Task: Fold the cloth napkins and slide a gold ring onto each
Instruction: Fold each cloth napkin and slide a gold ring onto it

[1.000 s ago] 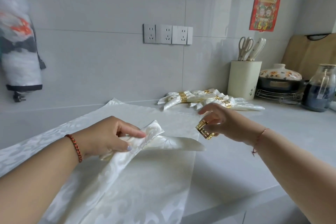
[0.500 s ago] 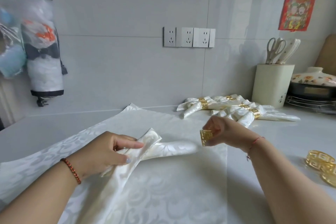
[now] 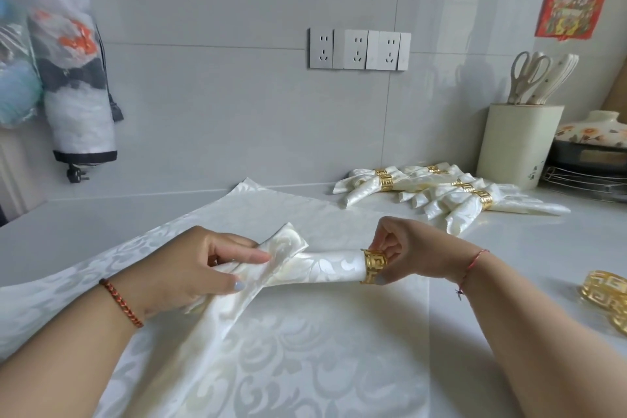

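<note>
The left hand [image 3: 203, 268] grips the folded napkin [image 3: 305, 270] at its crossed middle, above a flat cloth [image 3: 271, 349] on the bench [image 3: 509, 248]; the right hand [image 3: 407, 254] pinches a gold ring [image 3: 373, 266] with curled fingers, around the napkin's rolled end; finished napkins [image 3: 441, 190] lie near the wall.

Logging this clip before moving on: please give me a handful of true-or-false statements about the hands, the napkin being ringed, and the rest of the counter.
1. The right hand pinches a gold fretwork napkin ring at the tip of the rolled white damask napkin. True.
2. The left hand lies flat and holds nothing. False: it grips the napkin's folded end.
3. Finished ringed napkins lie near the cream utensil holder. True.
4. No spare rings remain. False: loose gold rings sit at the right edge of the counter.
</note>
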